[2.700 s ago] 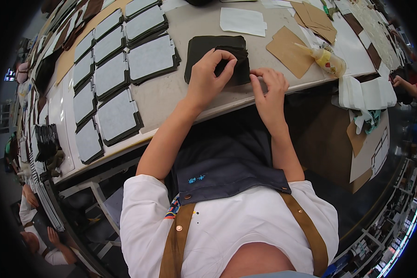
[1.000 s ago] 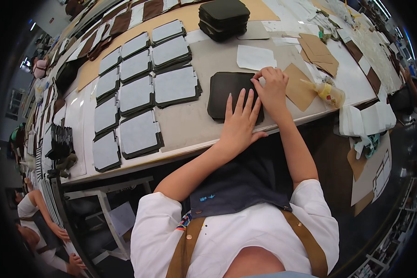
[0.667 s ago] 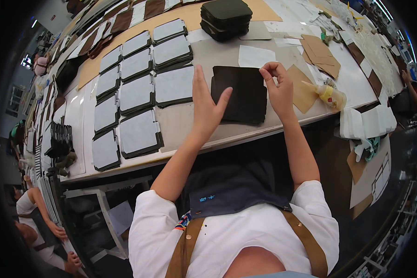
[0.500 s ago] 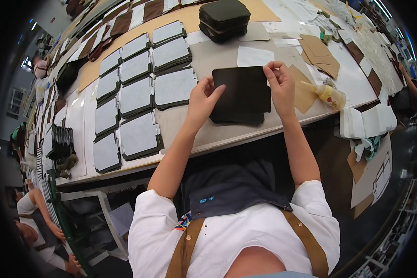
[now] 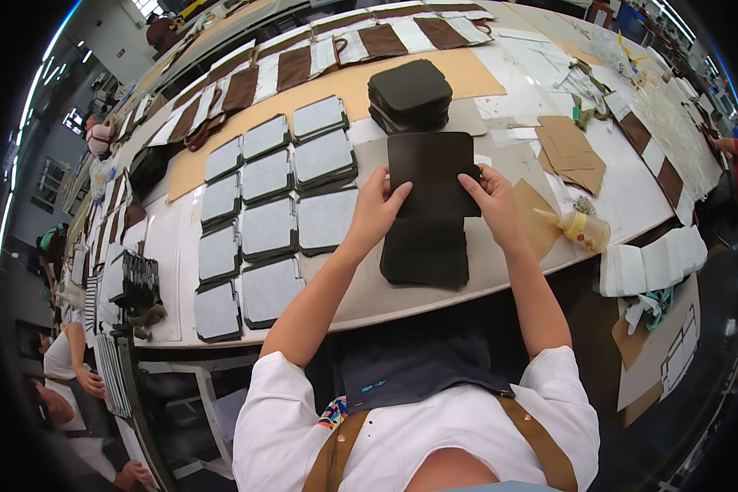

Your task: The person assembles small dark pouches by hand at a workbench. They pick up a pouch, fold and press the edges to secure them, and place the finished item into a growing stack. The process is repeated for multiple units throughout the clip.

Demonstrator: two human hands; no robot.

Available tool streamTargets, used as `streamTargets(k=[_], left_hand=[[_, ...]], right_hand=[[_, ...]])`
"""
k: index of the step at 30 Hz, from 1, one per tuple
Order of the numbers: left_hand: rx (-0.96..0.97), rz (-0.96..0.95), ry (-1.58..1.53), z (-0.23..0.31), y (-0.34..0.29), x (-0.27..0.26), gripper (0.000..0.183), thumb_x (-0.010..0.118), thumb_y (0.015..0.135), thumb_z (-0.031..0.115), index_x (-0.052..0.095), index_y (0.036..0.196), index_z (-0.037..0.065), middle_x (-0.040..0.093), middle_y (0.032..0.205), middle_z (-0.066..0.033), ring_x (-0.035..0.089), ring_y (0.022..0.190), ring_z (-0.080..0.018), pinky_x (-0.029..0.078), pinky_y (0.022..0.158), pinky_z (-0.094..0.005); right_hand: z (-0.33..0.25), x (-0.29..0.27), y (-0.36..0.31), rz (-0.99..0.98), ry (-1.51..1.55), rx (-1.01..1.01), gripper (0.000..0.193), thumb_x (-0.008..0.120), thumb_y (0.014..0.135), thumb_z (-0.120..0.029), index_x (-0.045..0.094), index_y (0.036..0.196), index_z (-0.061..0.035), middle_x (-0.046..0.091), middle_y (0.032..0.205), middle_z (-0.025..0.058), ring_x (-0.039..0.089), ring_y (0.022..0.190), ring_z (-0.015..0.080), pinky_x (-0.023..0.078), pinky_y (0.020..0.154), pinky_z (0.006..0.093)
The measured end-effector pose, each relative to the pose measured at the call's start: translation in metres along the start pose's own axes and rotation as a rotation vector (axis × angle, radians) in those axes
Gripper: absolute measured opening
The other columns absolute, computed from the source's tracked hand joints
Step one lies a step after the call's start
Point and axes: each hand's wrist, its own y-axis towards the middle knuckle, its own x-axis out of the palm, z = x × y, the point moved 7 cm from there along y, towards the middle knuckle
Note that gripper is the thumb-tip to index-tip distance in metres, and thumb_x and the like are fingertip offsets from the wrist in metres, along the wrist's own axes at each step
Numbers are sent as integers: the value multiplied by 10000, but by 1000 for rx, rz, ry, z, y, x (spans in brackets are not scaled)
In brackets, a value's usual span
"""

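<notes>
Between my two hands I hold up a dark, flat panel with rounded corners. My left hand pinches its left edge, thumb on the near face. My right hand grips the right edge the same way. Under the panel's lower edge, a stack of dark pieces lies on the table near its front. Just beyond the panel stands a tall pile of dark rounded pieces. To the left, several small stacks of dark pieces topped with pale grey sheets lie in rows.
A yellowish squeeze bottle lies at the right, near brown card pieces. A white padded bundle sits at the table's right edge. Brown and white panels line the far side. Another person's arm shows at lower left.
The panel has been lifted away from the stack and moved farther out, toward the tall pile. Both my hands went with it. The whole view has shifted, showing more of the table's far side.
</notes>
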Motion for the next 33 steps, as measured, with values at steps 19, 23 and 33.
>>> streamTargets(k=[19, 23, 33], left_hand=[[687, -21, 1312, 34, 172, 31, 430, 577, 887, -26, 647, 1309, 14, 665, 1367, -154, 624, 1286, -312, 544, 1021, -410], [751, -54, 1285, 38, 174, 35, 470, 574, 856, -66, 636, 1317, -4, 665, 1367, -160, 621, 1292, -314, 542, 1027, -400], [795, -238, 1179, 56, 163, 30, 472, 582, 846, -99, 674, 1282, 58, 674, 1367, -101, 605, 1316, -286, 548, 1031, -388]], right_hand=[[21, 9, 44, -81, -495, -179, 146, 659, 982, -130, 688, 1046, -1, 706, 834, 119, 644, 714, 233, 502, 676, 344], [6, 8, 41, -71, -564, -262, 124, 657, 969, -119, 690, 1007, -6, 703, 858, 144, 663, 753, 306, 520, 704, 385], [6, 2, 41, 5, -631, -322, 111, 663, 958, -116, 689, 995, -14, 708, 870, 151, 685, 787, 334, 534, 709, 411]])
